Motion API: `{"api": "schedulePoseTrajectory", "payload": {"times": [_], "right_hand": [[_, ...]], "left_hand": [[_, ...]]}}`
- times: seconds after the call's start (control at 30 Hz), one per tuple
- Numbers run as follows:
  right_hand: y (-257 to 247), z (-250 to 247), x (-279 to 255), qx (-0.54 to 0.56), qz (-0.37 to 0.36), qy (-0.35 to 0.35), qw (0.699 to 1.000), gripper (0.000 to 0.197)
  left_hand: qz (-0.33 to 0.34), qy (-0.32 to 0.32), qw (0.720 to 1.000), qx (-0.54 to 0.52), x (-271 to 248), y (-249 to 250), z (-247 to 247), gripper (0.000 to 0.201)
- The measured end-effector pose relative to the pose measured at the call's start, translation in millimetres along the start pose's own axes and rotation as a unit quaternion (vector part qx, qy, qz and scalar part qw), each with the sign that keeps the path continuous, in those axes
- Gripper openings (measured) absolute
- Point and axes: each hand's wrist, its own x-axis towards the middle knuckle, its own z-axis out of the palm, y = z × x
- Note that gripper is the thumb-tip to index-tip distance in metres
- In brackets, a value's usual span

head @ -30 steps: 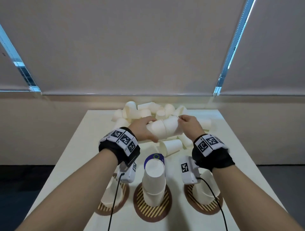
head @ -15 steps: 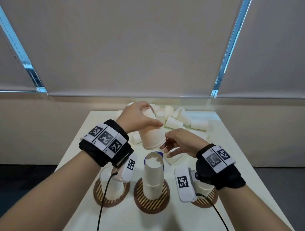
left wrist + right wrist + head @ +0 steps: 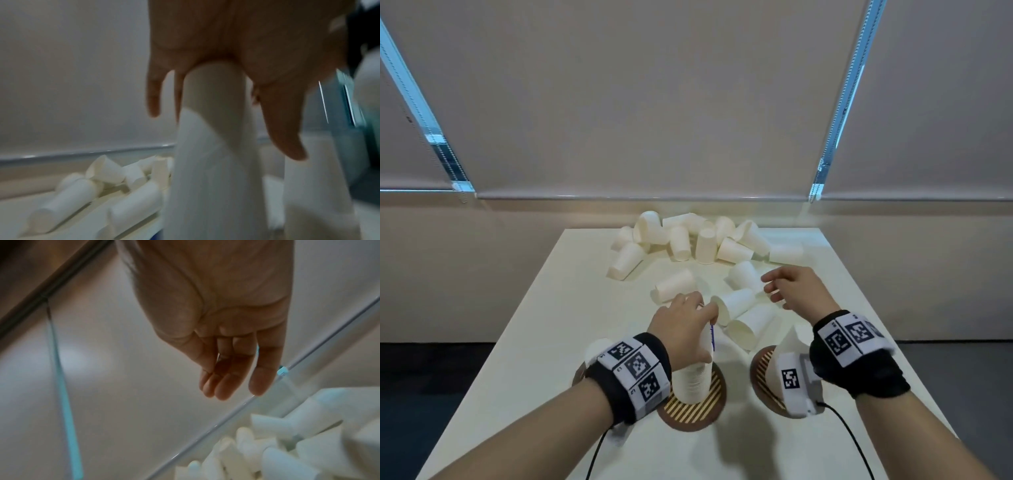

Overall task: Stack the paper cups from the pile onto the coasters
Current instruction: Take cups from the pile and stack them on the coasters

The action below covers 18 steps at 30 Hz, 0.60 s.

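- Left hand (image 3: 683, 322): half a second ago it held an inverted white paper cup in the air above the desk; now it has come down and its grip is curled round the top of the stack of inverted white paper cups (image 3: 692, 382) on the middle round brown striped coaster (image 3: 693, 409). The left wrist view shows thumb and fingers (image 3: 153, 97) either side of the cup, blurred by motion.
- Right hand (image 3: 796, 291): earlier it steadied that cup's rim; now it has moved off toward the loose white paper cups lying on their sides (image 3: 738, 303), fingers relaxed, gripping nothing.
- Meaning: the cup appears seated on the middle stack, so one more placement is judged nearly complete; release is not yet shown.
- Remaining: the pile of white paper cups (image 3: 702, 238) at the far end of the pale desk (image 3: 544, 342) is still large. The right striped coaster (image 3: 763, 373) carries cups, mostly hidden.
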Motion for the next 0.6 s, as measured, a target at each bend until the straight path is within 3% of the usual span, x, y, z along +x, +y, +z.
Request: {"api": "schedulePoseTrajectory", "payload": {"times": [0.1, 0.2, 0.27, 0.43, 0.6], "right_hand": [[6.7, -23.1, 11.2, -0.005, 0.016, 0.02, 1.0, 0.031], [12.2, -45.5, 27.3, -0.04, 0.039, 0.011, 0.998, 0.026], [16.3, -58.7, 39.1, -0.067, 0.054, 0.004, 0.996, 0.022], [33.7, -81.0, 59.1, -0.124, 0.086, -0.029, 0.988, 0.015], [66.8, -81.3, 74.1, -0.148, 0.113, -0.087, 0.979, 0.015]], "left_hand": [[-0.023, -0.009, 1.0, -0.017, 6.9, 13.6, -21.5, 0.049], [-0.049, 0.102, 0.981, -0.16, 28.2, 37.5, -48.5, 0.028], [-0.071, 0.137, 0.964, -0.217, 49.4, 55.3, -58.5, 0.02], [-0.134, 0.057, 0.963, -0.227, 101.5, 84.1, -42.1, 0.014], [-0.222, 0.011, 0.954, -0.203, 135.1, 85.2, 0.8, 0.038]]}}
